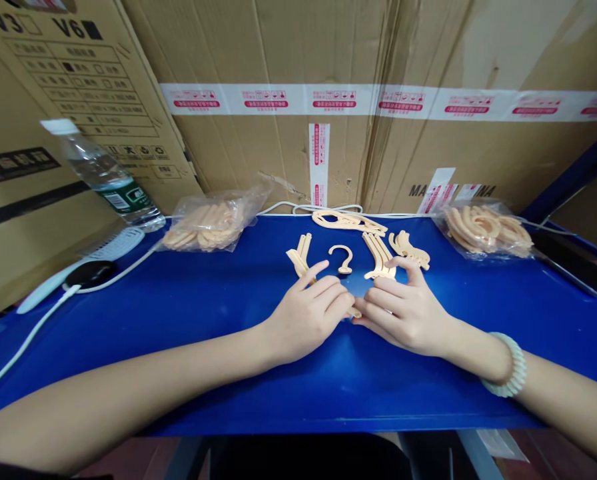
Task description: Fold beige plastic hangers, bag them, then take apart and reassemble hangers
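Mid-table, on the near side of the beige hook (350, 257), the left hand (311, 317) and right hand (403, 313) pinch a small beige piece (354, 312), mostly hidden; likely light, stiff, perhaps snappable plastic, best gripped by its ends

The hanger pieces (380, 259) are cream, the table (178, 303) blue.

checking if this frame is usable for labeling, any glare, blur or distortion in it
Head view: pale sheen on the blue table; faint glints on the left bag; bottle leans outward, likely wide-angle stretch; small print on the V6 carton looks too soft to read.
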Demonstrator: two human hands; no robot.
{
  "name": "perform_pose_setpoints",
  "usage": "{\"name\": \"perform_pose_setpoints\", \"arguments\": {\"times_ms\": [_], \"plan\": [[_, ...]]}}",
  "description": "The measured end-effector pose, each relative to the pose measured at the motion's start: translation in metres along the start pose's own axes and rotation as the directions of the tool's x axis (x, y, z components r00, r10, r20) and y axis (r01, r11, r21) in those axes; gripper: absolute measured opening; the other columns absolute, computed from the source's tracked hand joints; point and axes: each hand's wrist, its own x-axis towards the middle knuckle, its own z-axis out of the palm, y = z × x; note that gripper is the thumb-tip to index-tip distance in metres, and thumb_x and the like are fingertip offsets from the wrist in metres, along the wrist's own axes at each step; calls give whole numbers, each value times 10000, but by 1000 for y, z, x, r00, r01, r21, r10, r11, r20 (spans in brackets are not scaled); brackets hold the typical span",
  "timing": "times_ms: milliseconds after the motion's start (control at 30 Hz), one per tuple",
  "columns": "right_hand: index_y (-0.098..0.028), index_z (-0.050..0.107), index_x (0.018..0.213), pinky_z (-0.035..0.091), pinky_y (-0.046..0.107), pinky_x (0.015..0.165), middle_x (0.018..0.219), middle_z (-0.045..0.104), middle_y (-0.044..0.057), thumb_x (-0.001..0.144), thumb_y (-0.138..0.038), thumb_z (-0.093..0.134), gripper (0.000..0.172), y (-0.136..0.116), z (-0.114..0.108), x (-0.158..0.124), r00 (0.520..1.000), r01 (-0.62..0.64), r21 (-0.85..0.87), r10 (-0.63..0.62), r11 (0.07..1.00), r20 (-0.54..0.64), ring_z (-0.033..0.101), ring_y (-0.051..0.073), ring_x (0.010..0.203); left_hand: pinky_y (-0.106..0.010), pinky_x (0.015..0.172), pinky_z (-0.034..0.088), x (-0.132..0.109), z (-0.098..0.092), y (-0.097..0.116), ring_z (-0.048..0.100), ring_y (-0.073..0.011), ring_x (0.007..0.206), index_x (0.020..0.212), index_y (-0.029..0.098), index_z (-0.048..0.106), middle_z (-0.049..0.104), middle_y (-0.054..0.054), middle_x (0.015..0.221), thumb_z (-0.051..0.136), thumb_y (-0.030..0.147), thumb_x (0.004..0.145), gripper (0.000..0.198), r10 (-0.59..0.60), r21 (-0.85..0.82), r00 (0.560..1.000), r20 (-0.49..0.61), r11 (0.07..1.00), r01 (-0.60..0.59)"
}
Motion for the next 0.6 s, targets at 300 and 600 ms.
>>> {"name": "perform_pose_setpoints", "arguments": {"times_ms": [300,600], "plan": [[-185,688,966,301,437,969,731,622,-16,1030,-335,560,207,-2,-1,-2,977,-212,406,204,889,64,543,144,694,-378,801,394,4,-7,-1,565,-218,733,882,183,666,651,-76,754,340,225,1041,365,-26,-133,1000,-14,991,24],[-184,737,1005,390,332,765,724,631,-18,941,-337,714,167,-1,-1,1,936,-292,684,347,668,60,562,131,669,-347,822,409,8,-17,-16,588,-177,716,850,195,608,705,-41,789,355,163,1049,324,184,2,972,-148,983,-186]]}}
